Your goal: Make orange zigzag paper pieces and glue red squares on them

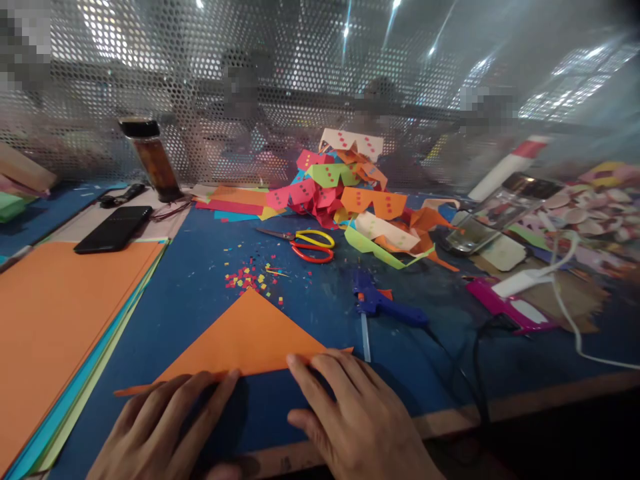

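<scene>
Triangle of orange paper [250,337], long edge running left to right under left hand [156,425] and right hand [356,408], both touching; apex pointing away; fingers extended, gripping nothing.

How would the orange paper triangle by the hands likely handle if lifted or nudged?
The orange paper triangle looks thin, so it is probably light. Its narrow tips, showing past the left hand and right hand, could bend readily. Lying flat on the blue table, it would probably slide rather than roll.
</scene>
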Available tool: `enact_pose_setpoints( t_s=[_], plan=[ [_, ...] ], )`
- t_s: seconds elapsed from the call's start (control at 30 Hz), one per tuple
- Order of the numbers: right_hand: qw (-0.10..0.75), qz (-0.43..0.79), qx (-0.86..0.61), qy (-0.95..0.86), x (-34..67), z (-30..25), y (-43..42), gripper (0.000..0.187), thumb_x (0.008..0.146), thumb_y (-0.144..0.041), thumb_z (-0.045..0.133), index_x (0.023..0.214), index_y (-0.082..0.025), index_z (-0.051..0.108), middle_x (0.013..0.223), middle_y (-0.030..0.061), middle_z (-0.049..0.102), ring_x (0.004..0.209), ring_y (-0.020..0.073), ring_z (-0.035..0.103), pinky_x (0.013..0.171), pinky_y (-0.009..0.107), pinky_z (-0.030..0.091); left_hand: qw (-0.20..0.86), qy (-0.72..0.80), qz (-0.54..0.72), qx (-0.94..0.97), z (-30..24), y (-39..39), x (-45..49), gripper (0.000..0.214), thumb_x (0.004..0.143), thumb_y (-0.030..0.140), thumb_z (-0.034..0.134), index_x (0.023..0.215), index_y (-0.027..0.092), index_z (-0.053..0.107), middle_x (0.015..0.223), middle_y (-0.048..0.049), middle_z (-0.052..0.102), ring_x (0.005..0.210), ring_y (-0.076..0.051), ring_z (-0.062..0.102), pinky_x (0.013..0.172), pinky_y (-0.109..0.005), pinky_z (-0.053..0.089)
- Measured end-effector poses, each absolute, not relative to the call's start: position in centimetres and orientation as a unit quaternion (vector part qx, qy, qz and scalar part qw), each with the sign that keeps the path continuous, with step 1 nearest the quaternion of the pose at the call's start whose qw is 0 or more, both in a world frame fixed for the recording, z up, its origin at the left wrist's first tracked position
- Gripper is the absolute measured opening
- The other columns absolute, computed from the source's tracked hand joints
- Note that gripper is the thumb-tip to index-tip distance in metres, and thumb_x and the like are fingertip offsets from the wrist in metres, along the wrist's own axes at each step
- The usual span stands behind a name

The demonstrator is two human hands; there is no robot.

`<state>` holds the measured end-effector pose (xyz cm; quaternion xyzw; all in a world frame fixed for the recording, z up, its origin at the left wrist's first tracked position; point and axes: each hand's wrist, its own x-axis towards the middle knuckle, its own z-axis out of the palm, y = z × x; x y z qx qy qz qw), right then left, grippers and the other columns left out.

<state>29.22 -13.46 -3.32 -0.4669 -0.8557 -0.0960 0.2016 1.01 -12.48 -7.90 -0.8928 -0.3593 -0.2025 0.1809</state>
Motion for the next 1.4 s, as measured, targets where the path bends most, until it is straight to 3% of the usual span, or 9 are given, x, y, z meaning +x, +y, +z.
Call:
enact_pose_setpoints(
  t_s=[0.1,0.27,0.43,0.63,0.9,1.1,1.4],
  plan=[
    [0.197,-0.094,-0.469,-0.856,28.9,-3.2,-13.4,0.052,0.108,-0.048,0.027,0.128,-0.021,0.066,0.103,0.0048,0.072,0.092,0.0242,0.062,0.083,0.04,0.044,0.174,-0.372,-0.196,-0.891,-7.2,-12.5,1.6,0.07,0.083,0.075,0.054,0.132,0.026,0.062,0.11,-0.0071,0.074,0.096,-0.029,0.065,0.082,-0.041,0.042],
    [0.247,-0.123,-0.445,-0.852,27.9,-4.2,-13.6,0.051,0.109,-0.042,0.03,0.121,-0.01,0.068,0.115,0.0095,0.072,0.106,0.0253,0.06,0.094,0.038,0.041,0.157,-0.357,-0.208,-0.897,-7.5,-12.3,2.1,0.075,0.087,0.076,0.046,0.129,0.017,0.062,0.11,-0.0092,0.073,0.099,-0.027,0.063,0.088,-0.038,0.042],
    [0.229,-0.11,-0.45,-0.856,27.1,-4.0,-13.4,0.063,0.107,-0.055,0.017,0.131,-0.021,0.064,0.109,0.0067,0.072,0.099,0.0261,0.061,0.088,0.042,0.04,0.155,-0.343,-0.214,-0.901,-6.7,-11.9,2.8,0.067,0.089,0.073,0.046,0.124,0.019,0.065,0.104,-0.0058,0.075,0.091,-0.024,0.065,0.083,-0.037,0.042],
    [0.269,-0.124,-0.413,-0.861,26.3,-4.7,-12.5,0.06,0.108,-0.05,0.023,0.118,-0.013,0.069,0.106,0.0073,0.073,0.096,0.0238,0.059,0.085,0.039,0.04,0.175,-0.319,-0.254,-0.896,-4.9,-11.1,4.0,0.055,0.097,0.062,0.042,0.109,0.017,0.071,0.093,-0.0039,0.076,0.08,-0.02,0.064,0.076,-0.033,0.044],
    [0.271,-0.132,-0.413,-0.859,26.1,-5.4,-12.2,0.061,0.108,-0.052,0.021,0.122,-0.016,0.068,0.103,0.0044,0.073,0.092,0.0232,0.059,0.078,0.038,0.042,0.157,-0.356,-0.218,-0.895,-7.4,-11.9,3.6,0.054,0.103,0.055,0.031,0.124,0.017,0.065,0.105,-0.0051,0.076,0.09,-0.021,0.065,0.083,-0.037,0.042],
    [0.263,-0.089,-0.416,-0.866,27.0,-5.0,-12.2,0.052,0.108,-0.048,0.029,0.126,-0.017,0.067,0.107,0.0041,0.073,0.091,0.0221,0.061,0.077,0.035,0.046,0.206,-0.329,-0.204,-0.899,-6.3,-11.5,2.6,0.063,0.09,0.071,0.048,0.122,0.02,0.067,0.103,-0.0034,0.078,0.087,-0.02,0.069,0.079,-0.032,0.047],
    [0.259,-0.076,-0.456,-0.848,28.8,-4.2,-13.1,0.039,0.108,-0.036,0.038,0.123,-0.018,0.068,0.111,0.0068,0.073,0.1,0.0225,0.063,0.083,0.036,0.053,0.22,-0.348,-0.168,-0.895,-8.1,-12.8,-0.6,0.068,0.085,0.071,0.056,0.134,0.024,0.062,0.118,-0.0056,0.075,0.099,-0.024,0.07,0.08,-0.03,0.054]
  ],
)
